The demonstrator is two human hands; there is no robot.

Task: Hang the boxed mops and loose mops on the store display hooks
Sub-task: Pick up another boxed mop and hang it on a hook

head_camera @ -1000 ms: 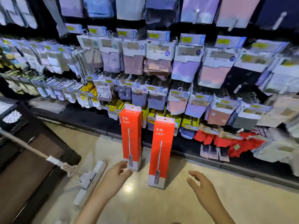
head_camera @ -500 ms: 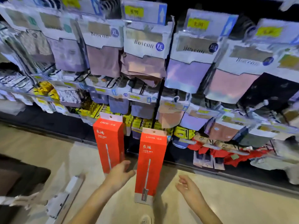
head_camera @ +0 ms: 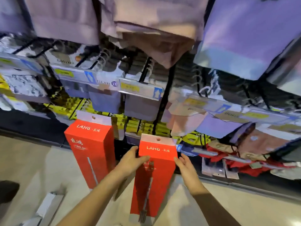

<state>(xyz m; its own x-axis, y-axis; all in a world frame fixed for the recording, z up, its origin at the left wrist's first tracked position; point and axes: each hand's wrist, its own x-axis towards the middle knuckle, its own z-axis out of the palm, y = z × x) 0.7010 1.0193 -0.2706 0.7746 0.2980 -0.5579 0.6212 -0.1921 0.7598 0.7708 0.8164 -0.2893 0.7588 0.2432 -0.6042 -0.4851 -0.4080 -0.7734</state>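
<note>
The display wall (head_camera: 162, 98) fills the upper part of the view, with black hooks carrying many packets of folded garments (head_camera: 154, 30) in pink, lilac and grey, and below them yellow packets (head_camera: 140, 126) and red textiles (head_camera: 244, 167) near the bottom row. Price tags (head_camera: 140, 88) with blue arrows sit on the ends of the hooks. Under the wall is the pale floor (head_camera: 32, 168).

Two tall red mop boxes stand upright on this floor, just in front of the lowest row. The left box (head_camera: 92, 152) stands alone, with its white hanging tab on top. The right box (head_camera: 154, 176) is nearer to the camera and stands between the two hands.

The left hand (head_camera: 130, 162) grips the upper left edge of the right box: the thumb lies across the front face and the fingers curl around the side. The right hand (head_camera: 187, 167) is at the upper right edge, with the fingers quite straight and the tips touching the side of the box.

At the lower left, the white head of a loose mop (head_camera: 47, 207) lies on the floor, and a dark object (head_camera: 8, 191) is at the left edge.
</note>
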